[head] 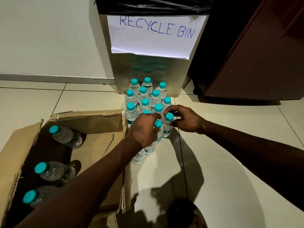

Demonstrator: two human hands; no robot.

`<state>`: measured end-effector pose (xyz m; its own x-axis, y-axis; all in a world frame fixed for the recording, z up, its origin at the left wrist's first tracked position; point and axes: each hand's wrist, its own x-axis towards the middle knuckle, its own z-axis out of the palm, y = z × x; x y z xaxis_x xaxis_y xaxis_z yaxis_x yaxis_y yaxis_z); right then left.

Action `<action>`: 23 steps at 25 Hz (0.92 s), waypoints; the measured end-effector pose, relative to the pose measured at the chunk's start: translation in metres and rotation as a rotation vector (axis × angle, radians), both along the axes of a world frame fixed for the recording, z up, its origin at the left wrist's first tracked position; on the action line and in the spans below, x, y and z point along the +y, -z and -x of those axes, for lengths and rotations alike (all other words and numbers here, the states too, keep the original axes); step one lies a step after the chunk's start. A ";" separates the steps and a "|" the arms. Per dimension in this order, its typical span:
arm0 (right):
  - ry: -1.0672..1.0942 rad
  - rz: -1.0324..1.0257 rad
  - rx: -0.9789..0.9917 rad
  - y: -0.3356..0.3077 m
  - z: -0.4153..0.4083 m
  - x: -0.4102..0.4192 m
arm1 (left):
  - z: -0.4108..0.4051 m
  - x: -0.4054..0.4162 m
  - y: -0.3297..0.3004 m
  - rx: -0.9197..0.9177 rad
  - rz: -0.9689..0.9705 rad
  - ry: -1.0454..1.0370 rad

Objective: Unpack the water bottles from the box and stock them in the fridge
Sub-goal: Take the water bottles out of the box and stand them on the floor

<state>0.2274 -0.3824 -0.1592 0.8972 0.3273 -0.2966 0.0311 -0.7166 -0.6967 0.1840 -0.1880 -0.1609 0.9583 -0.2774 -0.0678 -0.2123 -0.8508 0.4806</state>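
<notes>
Open brown cardboard box [92, 127] sits left of both hands, three clear teal-capped bottles [54, 171] inside. Left hand [143, 130] fingers curl round a floor bottle's neck [158, 129]; right hand [185, 120] fingers pinch the neighbouring bottle [168, 124]. Beyond the fingers, clustered bottles [144, 96] front a steel recycle bin [148, 69].

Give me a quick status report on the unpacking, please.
Left hand grips one bottle, right hand another. Three left in box. Fridge shut.
</notes>
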 end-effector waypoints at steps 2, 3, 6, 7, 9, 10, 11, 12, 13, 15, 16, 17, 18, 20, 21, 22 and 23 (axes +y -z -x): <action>0.029 0.048 -0.013 -0.003 -0.003 0.000 | 0.001 -0.001 -0.001 0.003 -0.014 -0.029; 0.038 0.095 -0.021 -0.004 -0.004 0.002 | 0.001 -0.002 -0.001 0.012 -0.027 -0.028; 0.018 0.254 -0.064 0.002 -0.003 0.006 | -0.001 -0.008 -0.003 0.027 -0.069 -0.026; 0.005 0.252 -0.081 0.004 -0.004 0.005 | -0.004 -0.010 -0.004 0.028 -0.079 -0.026; -0.022 0.191 -0.093 0.006 -0.004 0.003 | -0.008 -0.010 -0.003 0.028 -0.088 -0.011; -0.037 0.164 -0.086 0.005 -0.004 0.002 | -0.009 -0.009 -0.003 0.032 -0.074 -0.009; -0.047 0.142 -0.075 0.004 -0.003 0.000 | -0.009 -0.008 -0.002 0.038 -0.046 -0.015; -0.047 0.122 -0.064 0.004 -0.003 -0.001 | -0.009 -0.007 -0.002 0.042 -0.015 -0.029; -0.038 0.107 -0.057 0.004 -0.002 -0.001 | -0.008 -0.006 -0.002 0.041 0.009 -0.041; -0.017 0.101 -0.070 0.007 -0.001 -0.001 | -0.006 -0.007 -0.002 0.033 0.005 -0.053; -0.012 0.102 -0.082 0.009 0.000 -0.001 | -0.006 -0.009 -0.002 0.028 -0.008 -0.059; -0.009 0.102 -0.094 0.010 0.000 -0.001 | -0.006 -0.009 -0.002 0.023 -0.012 -0.071; -0.008 0.105 -0.105 0.010 0.000 0.000 | -0.007 -0.009 -0.001 0.017 -0.010 -0.084; -0.007 0.118 -0.119 0.011 0.001 0.001 | -0.006 -0.008 -0.001 0.005 -0.010 -0.111; -0.001 0.129 -0.123 0.011 0.001 0.002 | -0.005 -0.007 -0.001 0.001 -0.013 -0.121; 0.007 0.145 -0.128 0.011 0.002 0.003 | -0.004 -0.007 0.000 0.001 -0.013 -0.133; 0.016 0.166 -0.136 0.011 0.003 0.004 | -0.004 -0.007 0.000 0.003 -0.011 -0.146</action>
